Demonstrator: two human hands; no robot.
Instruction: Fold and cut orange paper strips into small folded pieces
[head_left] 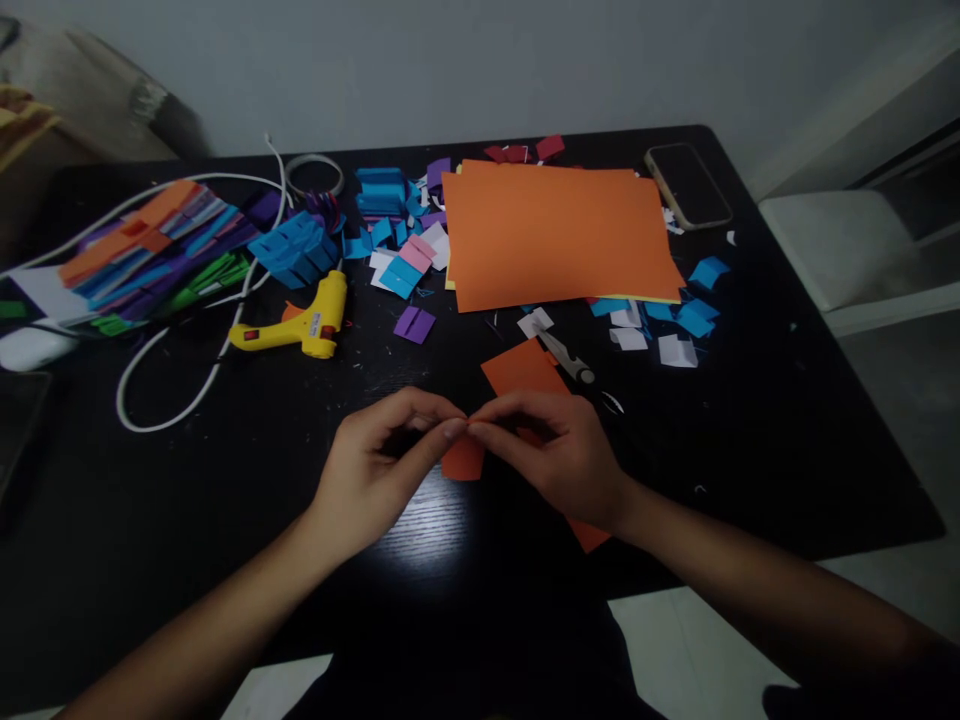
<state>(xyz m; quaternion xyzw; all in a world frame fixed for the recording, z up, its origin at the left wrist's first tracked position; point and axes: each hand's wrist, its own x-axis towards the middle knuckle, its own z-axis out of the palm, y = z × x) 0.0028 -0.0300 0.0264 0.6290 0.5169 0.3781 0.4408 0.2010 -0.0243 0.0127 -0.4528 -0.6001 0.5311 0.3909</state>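
Note:
Between my two hands, above the front middle of the black table, is a small piece of orange paper (pixel 463 460). My left hand (pixel 375 470) pinches its upper edge with thumb and forefinger. Right beside that, the fingertips of my right hand (pixel 570 455) pinch the same edge, and the rest of the paper hangs below. Under my right hand lies a longer orange paper strip (pixel 521 370), partly covered by the hand. Scissors (pixel 574 365) rest just beyond it, their handles hard to see against the dark table.
A stack of orange sheets (pixel 562 235) lies at the back, with blue and white paper scraps (pixel 679 350) around it. A yellow glue gun (pixel 300 325), a looping white cable (pixel 124 385) and bundled coloured strips (pixel 157 240) occupy the left. A phone (pixel 688 185) sits at the back right.

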